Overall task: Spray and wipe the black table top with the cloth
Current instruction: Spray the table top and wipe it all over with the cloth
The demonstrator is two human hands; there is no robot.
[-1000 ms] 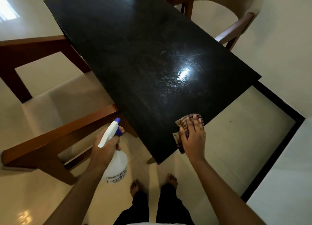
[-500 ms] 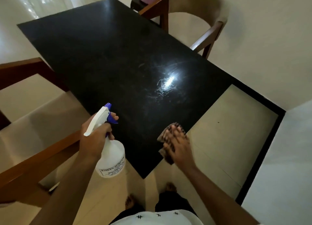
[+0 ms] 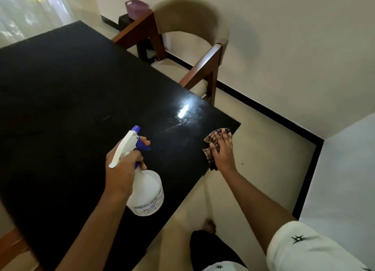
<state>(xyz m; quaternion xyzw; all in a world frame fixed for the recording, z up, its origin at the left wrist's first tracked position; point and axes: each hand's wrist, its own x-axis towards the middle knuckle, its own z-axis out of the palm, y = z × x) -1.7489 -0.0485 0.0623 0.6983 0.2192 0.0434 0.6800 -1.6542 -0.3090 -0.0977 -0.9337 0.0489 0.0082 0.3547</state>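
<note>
Probably home dining room: table [image 3: 71, 92], chair [image 3: 205, 53]

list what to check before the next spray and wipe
1. Left hand grips bottle, finger on trigger: ok
2. Nozzle points out over table: ok
3. Right hand presses cloth flat on table: ok, at the near edge
4. Liquid left in bottle: cannot tell, its wall is opaque
5. Streaks beside the glare wiped off: not ok, they show
</note>
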